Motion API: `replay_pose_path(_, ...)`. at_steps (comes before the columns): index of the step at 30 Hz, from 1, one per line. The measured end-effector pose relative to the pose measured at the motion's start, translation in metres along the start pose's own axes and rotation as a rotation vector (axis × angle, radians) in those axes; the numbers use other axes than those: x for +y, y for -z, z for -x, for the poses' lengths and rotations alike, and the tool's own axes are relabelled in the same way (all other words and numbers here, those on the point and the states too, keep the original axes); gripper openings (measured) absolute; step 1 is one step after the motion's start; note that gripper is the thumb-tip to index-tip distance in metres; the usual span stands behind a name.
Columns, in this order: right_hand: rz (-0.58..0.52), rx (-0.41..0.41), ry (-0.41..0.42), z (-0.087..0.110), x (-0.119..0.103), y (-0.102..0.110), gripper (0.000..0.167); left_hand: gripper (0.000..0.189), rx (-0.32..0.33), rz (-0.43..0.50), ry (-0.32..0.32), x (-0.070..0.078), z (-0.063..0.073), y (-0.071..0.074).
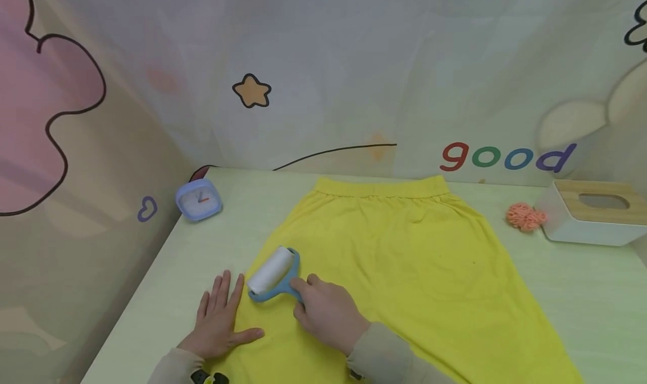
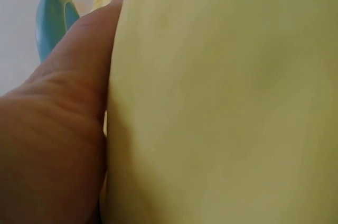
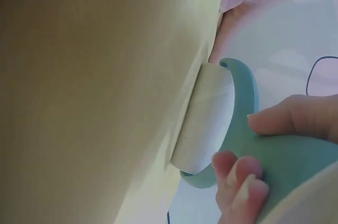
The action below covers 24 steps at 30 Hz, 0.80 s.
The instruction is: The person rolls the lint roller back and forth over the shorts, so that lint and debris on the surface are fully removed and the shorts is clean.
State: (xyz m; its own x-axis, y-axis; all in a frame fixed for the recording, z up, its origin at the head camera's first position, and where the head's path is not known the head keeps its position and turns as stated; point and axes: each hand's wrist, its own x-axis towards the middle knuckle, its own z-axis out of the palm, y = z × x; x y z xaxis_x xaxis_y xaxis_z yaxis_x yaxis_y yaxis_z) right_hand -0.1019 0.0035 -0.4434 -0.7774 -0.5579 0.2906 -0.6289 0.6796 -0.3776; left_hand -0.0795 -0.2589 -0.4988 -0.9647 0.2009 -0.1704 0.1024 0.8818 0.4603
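Note:
A yellow skirt (image 1: 404, 260) with an elastic waistband lies spread on the table, its waistband toward the back wall. My right hand (image 1: 331, 314) grips the blue handle of a lint roller (image 1: 273, 272). The roller's white cylinder rests on the left side of the skirt; in the right wrist view the white roll (image 3: 205, 118) touches the cloth. My left hand (image 1: 217, 319) lies flat with fingers spread at the skirt's left edge, its thumb on the fabric. The left wrist view shows that hand's thumb side (image 2: 63, 113) against the yellow cloth, with part of the blue handle (image 2: 50, 18) beyond.
A small lavender clock (image 1: 199, 200) stands at the back left of the pale table (image 1: 242, 204). At the back right are a coral-coloured bunch of yarn-like loops (image 1: 525, 216) and a white tissue box (image 1: 586, 227) with a wooden lid. A printed cloth backdrop (image 1: 323, 81) rises behind the table.

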Motion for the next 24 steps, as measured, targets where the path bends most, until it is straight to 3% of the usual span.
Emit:
replay_pose_path(9,-0.007,-0.009,-0.009,0.005,0.001,0.002,0.031,0.115,0.065,0.041,-0.065,-0.004,0.003,-0.004)
replay_pose_path(18,-0.031,-0.046,-0.033,0.045,0.008,0.029,0.033,0.121,-0.021,-0.012,0.012,0.0,0.0,0.001)
replay_pose_path(24,-0.042,-0.11,-0.065,0.072,0.01,0.048,0.031,0.12,0.011,0.009,-0.012,-0.006,0.0,-0.005)
